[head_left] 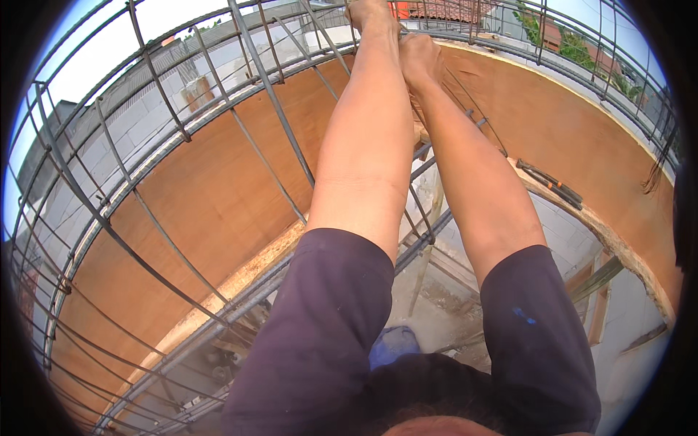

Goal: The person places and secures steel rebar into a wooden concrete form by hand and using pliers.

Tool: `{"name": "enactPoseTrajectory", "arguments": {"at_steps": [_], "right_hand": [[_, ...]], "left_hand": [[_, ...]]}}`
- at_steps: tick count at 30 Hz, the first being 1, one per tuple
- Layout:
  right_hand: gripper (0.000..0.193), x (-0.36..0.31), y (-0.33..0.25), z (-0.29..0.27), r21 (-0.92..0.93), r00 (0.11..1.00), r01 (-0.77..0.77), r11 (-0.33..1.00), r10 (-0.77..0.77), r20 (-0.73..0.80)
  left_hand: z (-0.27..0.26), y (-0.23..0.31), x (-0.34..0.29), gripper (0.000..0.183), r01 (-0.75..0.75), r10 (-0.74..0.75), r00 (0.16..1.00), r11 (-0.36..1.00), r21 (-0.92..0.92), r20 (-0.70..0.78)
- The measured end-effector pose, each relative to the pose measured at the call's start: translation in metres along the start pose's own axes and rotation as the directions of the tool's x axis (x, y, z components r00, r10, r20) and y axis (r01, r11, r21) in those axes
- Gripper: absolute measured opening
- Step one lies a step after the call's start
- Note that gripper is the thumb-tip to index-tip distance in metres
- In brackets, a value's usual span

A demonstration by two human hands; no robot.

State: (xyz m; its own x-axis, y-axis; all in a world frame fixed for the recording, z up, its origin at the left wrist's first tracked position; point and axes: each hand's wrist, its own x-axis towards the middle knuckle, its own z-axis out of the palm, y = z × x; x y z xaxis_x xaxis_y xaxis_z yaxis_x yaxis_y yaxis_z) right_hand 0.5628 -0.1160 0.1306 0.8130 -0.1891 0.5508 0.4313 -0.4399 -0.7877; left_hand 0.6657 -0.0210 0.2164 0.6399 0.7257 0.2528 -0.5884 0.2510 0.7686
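Note:
Both my arms stretch forward to the top of the picture, where the hands come close together at the far part of a steel rebar cage (280, 109). My left hand (369, 14) is closed at the upper edge, partly cut off by it. Just right of and below it, my right hand (420, 58) is curled into a fist by the upper bars. What either hand grips is hidden. Thin bars run down to the right from beside the right hand. The lower bars of the cage pass beneath my forearms.
Orange-brown plywood boards (211, 174) line the cage on the left, with another plywood panel (552, 102) on the right. Dark pincers (550, 185) lie on its wooden ledge. Thin wires (658, 160) hang farther right. Far below is something blue (393, 344) on rubble-strewn ground.

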Motion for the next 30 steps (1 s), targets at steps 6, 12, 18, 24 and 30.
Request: {"name": "enactPoseTrajectory", "arguments": {"at_steps": [6, 12, 18, 24, 30], "right_hand": [[0.045, -0.013, -0.032, -0.008, 0.017, 0.995, 0.087, 0.996, -0.088, 0.036], [0.046, 0.003, -0.004, -0.005, 0.012, 0.999, 0.02, 1.0, -0.021, 0.039], [0.045, 0.008, 0.012, 0.0, -0.077, 0.999, 0.052, 0.996, -0.052, -0.003], [0.042, -0.007, -0.01, 0.002, -0.043, 0.998, 0.064, 0.997, -0.063, 0.016], [0.047, 0.0, -0.01, -0.008, -0.05, 0.994, 0.092, 0.995, -0.088, 0.07]], "left_hand": [[-0.011, 0.016, 0.057, 0.055, -0.258, 0.294, 0.956, 0.878, 0.402, -0.028], [-0.005, -0.026, 0.03, 0.053, -0.292, 0.3, 0.941, 0.953, -0.074, 0.154], [0.013, -0.013, 0.008, 0.033, 0.201, -0.164, 0.972, 0.951, -0.236, 0.169], [-0.001, 0.006, 0.054, 0.039, -0.07, 0.046, 0.989, 0.983, 0.171, 0.138], [-0.005, 0.0, 0.038, 0.026, -0.452, 0.346, 0.885, 0.477, 0.754, 0.312]]}}
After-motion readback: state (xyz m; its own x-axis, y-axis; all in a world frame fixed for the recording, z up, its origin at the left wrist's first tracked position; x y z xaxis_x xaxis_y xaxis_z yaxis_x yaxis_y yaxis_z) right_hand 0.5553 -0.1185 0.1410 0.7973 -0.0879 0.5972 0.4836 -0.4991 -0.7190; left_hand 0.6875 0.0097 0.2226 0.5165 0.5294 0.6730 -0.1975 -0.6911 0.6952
